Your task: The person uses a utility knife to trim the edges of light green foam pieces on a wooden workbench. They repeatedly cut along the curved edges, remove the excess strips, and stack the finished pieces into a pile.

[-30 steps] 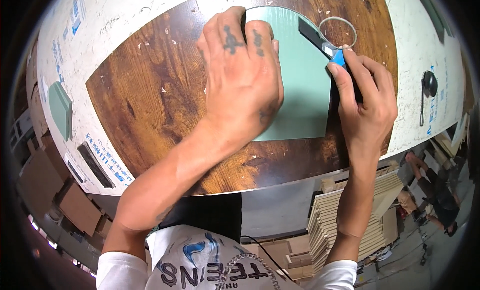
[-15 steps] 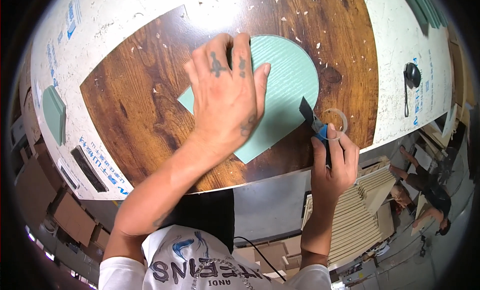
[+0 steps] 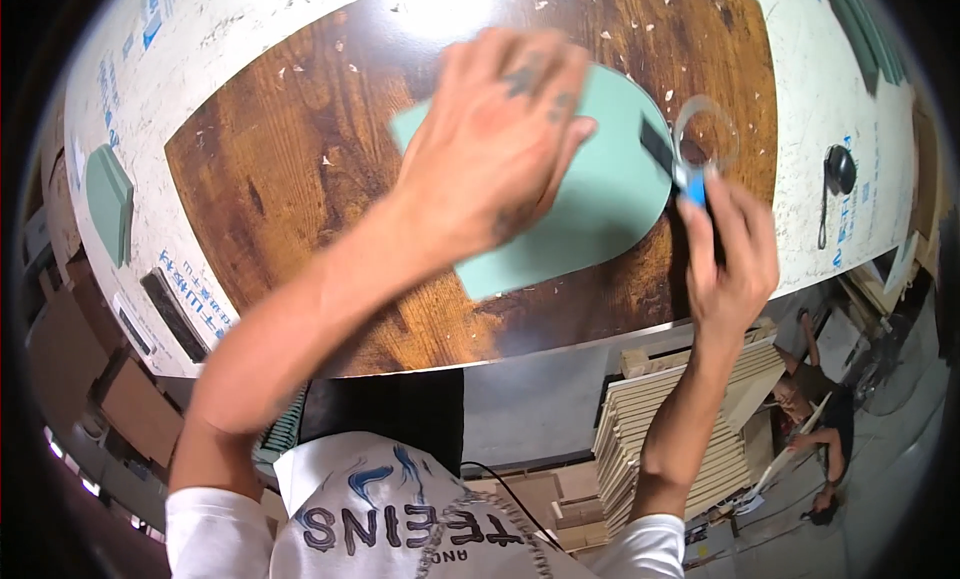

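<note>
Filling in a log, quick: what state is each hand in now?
Left hand: over the green board, blurred; grip cannot be told.
Right hand: closed, holding a cutter.

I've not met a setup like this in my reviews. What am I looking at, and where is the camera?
There is no machine: these are a person's bare hands, seen from above by one of two wide fisheye cameras worn on the head, so straight edges look bent. The left hand, slightly blurred, is over a pale green sheet with a rounded edge. The right hand holds a small blue-and-black tool at that edge. Beneath is a brown wood-grain panel on a white tabletop.
</note>
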A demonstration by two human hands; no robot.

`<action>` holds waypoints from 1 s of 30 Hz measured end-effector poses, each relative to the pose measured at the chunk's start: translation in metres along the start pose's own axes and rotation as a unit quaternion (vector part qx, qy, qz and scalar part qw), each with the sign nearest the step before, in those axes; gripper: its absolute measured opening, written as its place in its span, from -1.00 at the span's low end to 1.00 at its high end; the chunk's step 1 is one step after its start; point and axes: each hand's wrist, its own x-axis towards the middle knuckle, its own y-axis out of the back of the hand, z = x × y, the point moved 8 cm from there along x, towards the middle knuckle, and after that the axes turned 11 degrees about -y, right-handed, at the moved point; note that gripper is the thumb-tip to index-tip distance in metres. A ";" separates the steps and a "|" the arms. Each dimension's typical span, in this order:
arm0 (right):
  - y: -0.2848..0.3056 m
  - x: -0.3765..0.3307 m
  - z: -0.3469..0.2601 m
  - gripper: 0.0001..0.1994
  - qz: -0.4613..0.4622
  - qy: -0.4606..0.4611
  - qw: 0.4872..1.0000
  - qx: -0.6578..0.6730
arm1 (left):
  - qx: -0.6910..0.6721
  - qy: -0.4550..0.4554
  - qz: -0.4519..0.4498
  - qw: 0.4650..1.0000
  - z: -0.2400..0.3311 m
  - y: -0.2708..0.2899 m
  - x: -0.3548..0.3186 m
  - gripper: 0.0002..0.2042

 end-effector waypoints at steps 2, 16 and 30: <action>0.008 -0.037 0.006 -0.66 -0.035 -0.030 0.999 -0.027 | -0.090 -0.146 -0.064 0.983 -0.004 -0.009 0.021 -0.64; 0.009 -0.061 0.000 -0.73 -0.026 -0.092 0.995 -0.012 | 0.063 0.043 0.068 0.995 -0.001 0.009 -0.009 -0.71; 0.016 -0.085 0.001 -0.59 -0.027 -0.070 0.997 -0.026 | 0.088 0.043 -0.014 0.995 -0.020 -0.006 0.033 -0.46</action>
